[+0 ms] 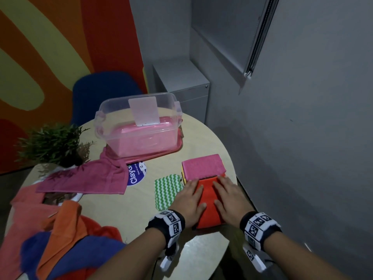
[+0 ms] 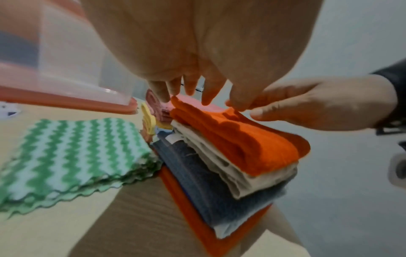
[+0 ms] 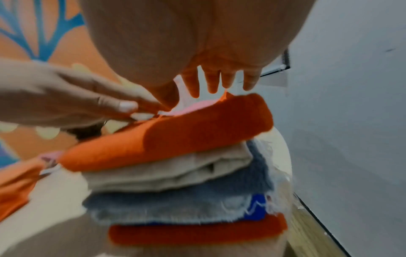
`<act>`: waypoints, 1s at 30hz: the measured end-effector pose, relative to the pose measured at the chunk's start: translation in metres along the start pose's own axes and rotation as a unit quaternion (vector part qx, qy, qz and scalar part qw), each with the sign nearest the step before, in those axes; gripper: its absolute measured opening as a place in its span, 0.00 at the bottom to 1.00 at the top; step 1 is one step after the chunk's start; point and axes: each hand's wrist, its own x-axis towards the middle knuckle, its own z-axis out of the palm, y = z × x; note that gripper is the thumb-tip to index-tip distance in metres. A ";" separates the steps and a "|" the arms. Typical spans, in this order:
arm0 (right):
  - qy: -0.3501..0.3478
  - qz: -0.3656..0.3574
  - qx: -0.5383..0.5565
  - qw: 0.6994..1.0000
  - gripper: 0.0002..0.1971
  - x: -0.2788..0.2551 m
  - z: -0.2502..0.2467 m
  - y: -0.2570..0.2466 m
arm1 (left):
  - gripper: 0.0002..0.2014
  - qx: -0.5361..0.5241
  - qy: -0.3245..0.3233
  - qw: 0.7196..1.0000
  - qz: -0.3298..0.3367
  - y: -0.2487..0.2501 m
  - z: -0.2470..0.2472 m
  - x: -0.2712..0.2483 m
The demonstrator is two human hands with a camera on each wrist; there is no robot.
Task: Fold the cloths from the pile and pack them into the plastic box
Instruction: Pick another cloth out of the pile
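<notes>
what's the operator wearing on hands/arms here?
Bare left hand and right hand, no gloves, no sleeves on the forearms. Each wrist carries a black band with white blocks printed with black square fiducial tags; white tagged camera mounts hang beneath.

dim indoor light — soft shadows | wrist views motion-blurred | edges bowed by wide-angle

— What sort of room is this?
— An office break room: round table (image 1: pixel 129 209), blue chair (image 1: pixel 105 87), grey filing cabinet (image 1: pixel 181 85), window blind (image 1: pixel 260 35), and a bright orange mural (image 1: pixel 50 47).
</notes>
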 end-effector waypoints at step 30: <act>-0.178 0.078 -0.017 0.981 0.40 0.005 0.043 0.013 | 0.39 0.077 -0.130 0.988 -0.043 -0.007 0.037 0.016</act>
